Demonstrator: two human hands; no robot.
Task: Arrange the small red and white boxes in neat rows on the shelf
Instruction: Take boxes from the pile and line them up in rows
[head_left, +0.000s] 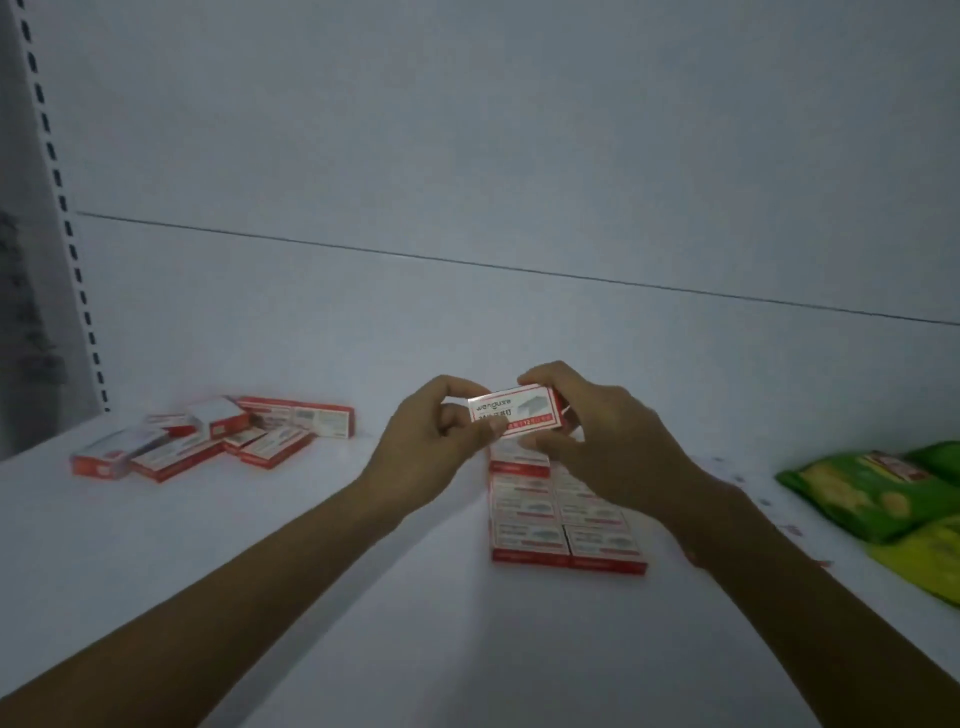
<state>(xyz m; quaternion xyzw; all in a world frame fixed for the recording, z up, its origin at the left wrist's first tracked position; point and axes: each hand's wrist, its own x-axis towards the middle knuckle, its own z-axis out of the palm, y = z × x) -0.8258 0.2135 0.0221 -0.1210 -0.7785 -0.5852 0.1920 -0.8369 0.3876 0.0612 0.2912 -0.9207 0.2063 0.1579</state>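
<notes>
Pinching one small box (514, 415) between left hand (431, 441) and right hand (597, 447), above neat rows (561, 525) mid shelf (260, 499); loose pile (208, 436) sitting near left rear corner, open room between; hands hiding rows' far end.

In dim light, a white shelf (156, 519) lies below a pale back panel (467, 130); a slotted upright (57, 182) stands left of the panel.

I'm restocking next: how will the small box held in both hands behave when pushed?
Likely stiff: the box shows sharp edges pinched between left hand and right hand. Its glossy top glares, so possibly slippery. Flat-sided, it shouldn't roll.
</notes>
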